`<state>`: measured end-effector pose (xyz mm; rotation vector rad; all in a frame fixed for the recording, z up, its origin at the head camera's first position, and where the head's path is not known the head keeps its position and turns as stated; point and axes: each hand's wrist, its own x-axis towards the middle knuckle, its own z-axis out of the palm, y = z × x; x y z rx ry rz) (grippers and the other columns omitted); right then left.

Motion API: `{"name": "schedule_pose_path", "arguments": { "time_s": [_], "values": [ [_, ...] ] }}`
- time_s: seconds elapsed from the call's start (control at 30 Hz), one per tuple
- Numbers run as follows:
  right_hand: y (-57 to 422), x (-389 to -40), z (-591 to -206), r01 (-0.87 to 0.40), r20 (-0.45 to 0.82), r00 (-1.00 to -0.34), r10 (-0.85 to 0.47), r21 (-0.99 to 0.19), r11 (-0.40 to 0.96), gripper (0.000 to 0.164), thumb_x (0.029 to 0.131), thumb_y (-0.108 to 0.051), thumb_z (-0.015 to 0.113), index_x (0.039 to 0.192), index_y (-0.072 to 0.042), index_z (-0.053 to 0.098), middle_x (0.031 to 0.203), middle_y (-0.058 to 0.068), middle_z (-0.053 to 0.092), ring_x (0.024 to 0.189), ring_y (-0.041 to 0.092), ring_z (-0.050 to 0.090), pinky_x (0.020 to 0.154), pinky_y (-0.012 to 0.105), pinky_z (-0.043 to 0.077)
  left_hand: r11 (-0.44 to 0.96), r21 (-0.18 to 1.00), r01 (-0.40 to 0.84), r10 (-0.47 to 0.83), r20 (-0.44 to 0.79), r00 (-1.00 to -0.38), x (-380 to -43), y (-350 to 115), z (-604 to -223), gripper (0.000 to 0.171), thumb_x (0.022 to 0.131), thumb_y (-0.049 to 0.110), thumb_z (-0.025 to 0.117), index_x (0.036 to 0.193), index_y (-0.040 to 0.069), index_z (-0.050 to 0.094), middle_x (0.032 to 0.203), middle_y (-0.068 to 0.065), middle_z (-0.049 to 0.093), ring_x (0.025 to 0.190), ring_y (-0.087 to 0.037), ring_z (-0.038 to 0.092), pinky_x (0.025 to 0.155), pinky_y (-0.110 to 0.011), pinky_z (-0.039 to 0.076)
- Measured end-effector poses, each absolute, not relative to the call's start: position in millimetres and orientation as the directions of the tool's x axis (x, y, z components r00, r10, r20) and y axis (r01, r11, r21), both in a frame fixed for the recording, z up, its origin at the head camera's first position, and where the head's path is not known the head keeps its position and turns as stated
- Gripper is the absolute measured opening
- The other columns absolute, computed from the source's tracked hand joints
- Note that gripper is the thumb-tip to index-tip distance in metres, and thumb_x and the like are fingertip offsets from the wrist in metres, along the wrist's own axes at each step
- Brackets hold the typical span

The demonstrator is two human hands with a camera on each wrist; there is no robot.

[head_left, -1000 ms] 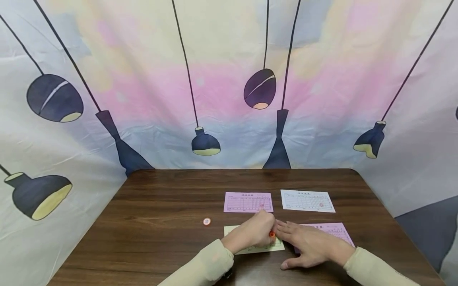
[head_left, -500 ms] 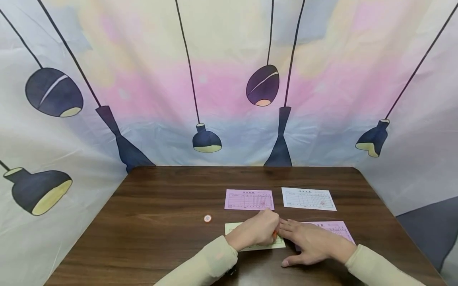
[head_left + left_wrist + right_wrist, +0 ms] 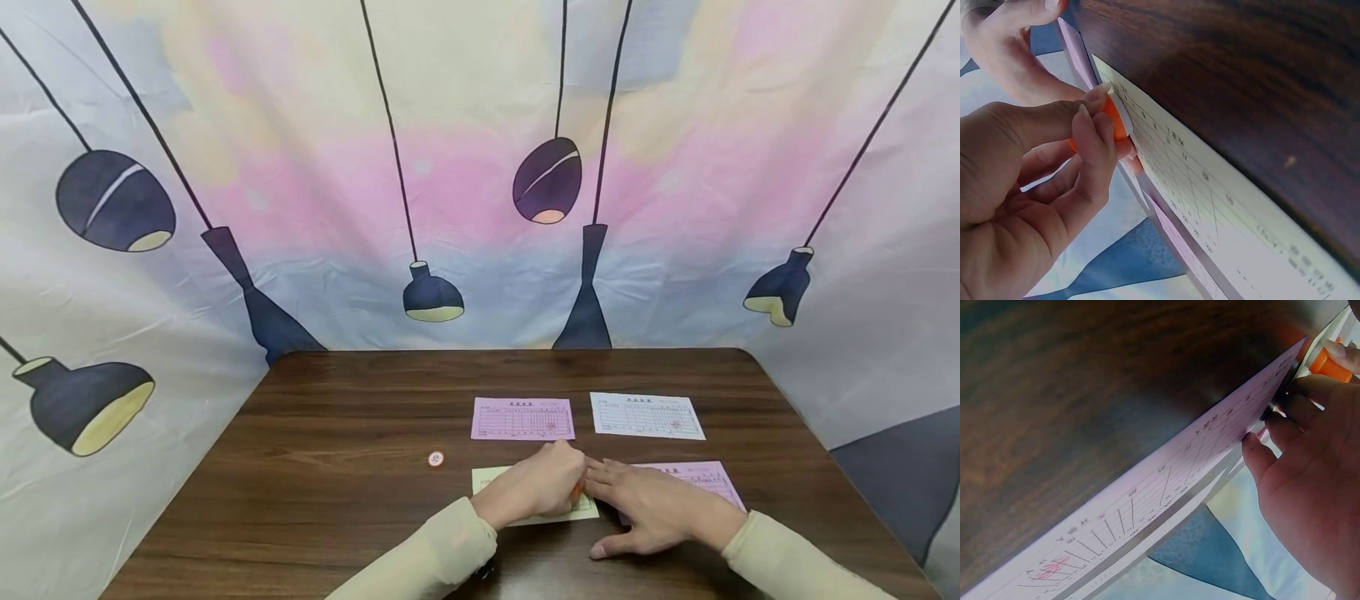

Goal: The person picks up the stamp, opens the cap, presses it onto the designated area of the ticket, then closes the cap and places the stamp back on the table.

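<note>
My left hand (image 3: 534,485) pinches an orange stamp (image 3: 1116,117) with a white base between thumb and fingers. The base is against the pale yellow form (image 3: 1175,169), near its right end. In the head view the hand covers most of the stamp and part of the yellow form. Beside it lies my right hand (image 3: 648,502), fingers extended, fingertips close to the left hand at the yellow form's right edge. That hand partly covers a pink form (image 3: 1147,487), which bears a red mark at one end.
Farther back on the brown table (image 3: 315,483) lie another pink form (image 3: 521,418) and a white form (image 3: 647,416), each with a red mark. A small round white disc with an orange rim (image 3: 436,459) lies to the left. Behind the table hangs a lamp-printed curtain (image 3: 480,183).
One second ago the stamp's round orange end showed toward the head camera; now only a sliver is visible beside the left hand. The head view has shifted slightly. The right hand stays in place.
</note>
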<state>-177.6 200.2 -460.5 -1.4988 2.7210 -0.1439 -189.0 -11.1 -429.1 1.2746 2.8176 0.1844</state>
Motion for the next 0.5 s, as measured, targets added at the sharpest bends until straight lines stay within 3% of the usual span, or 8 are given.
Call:
{"name": "schedule_pose_path", "arguments": {
  "time_s": [0.23,0.5],
  "values": [
    [199.8,-179.4,-459.2,-0.836,-0.003,-0.543,-0.839,-0.094,0.541,0.093,0.095,-0.081,0.047,0.153,-0.009,0.054,0.161,0.014,0.05,0.148,0.032,0.052,0.116,0.051,0.048,0.659,0.118,0.743,0.747,0.012,-0.665,-189.0,-12.1,-428.4,0.023,0.083,0.004,0.08,0.068,0.018,0.068,0.064,0.011,0.062,0.057,0.001,0.052,0.055,-0.013,0.044],
    [199.2,-179.2,-453.7,-0.817,-0.057,-0.558,-0.828,-0.137,0.561,0.096,0.095,-0.082,0.048,0.157,-0.008,0.049,0.164,0.016,0.046,0.15,0.033,0.049,0.118,0.051,0.046,0.661,0.153,0.734,0.74,0.03,-0.672,-188.1,-13.4,-429.5,0.025,0.081,0.003,0.078,0.066,0.017,0.065,0.06,0.012,0.049,0.056,0.0,0.041,0.052,-0.013,0.036]
  ]
}}
